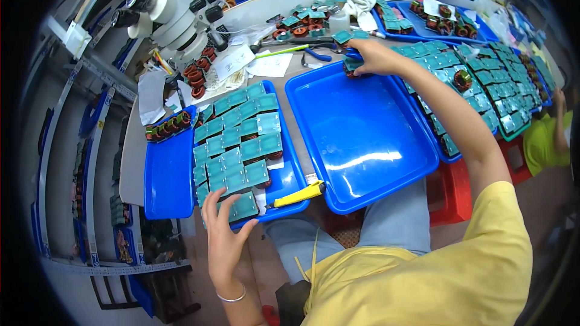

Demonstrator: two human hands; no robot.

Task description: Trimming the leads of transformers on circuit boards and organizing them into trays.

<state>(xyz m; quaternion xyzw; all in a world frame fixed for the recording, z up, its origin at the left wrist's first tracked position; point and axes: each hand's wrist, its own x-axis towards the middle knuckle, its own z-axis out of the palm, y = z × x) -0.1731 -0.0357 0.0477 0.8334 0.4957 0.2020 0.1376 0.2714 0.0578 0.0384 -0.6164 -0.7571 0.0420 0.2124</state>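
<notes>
My left hand point(226, 229) is at the near left corner of a blue tray point(290, 181), fingers spread, beside the nearest green-topped coil part point(244, 206). Rows of these flat green boards point(241, 139) on coils cover most of that tray. A yellow utility knife point(299, 194) lies across its near edge. My right hand point(377, 57) reaches to the far edge of a second blue tray point(362, 139). Its fingers are closed around a green-topped coil part point(351, 67) at that tray's far corner, partly hidden by the hand. The rest of that tray's floor shows bare.
On the left stand a microscope point(175, 21) and a small blue tray point(166, 175) with a row of coils point(169, 127). Papers point(235, 63), pliers point(318, 54) and loose coils lie behind. More loaded trays point(447, 157) line the right, by red stools point(453, 190) and another person's sleeve point(541, 145).
</notes>
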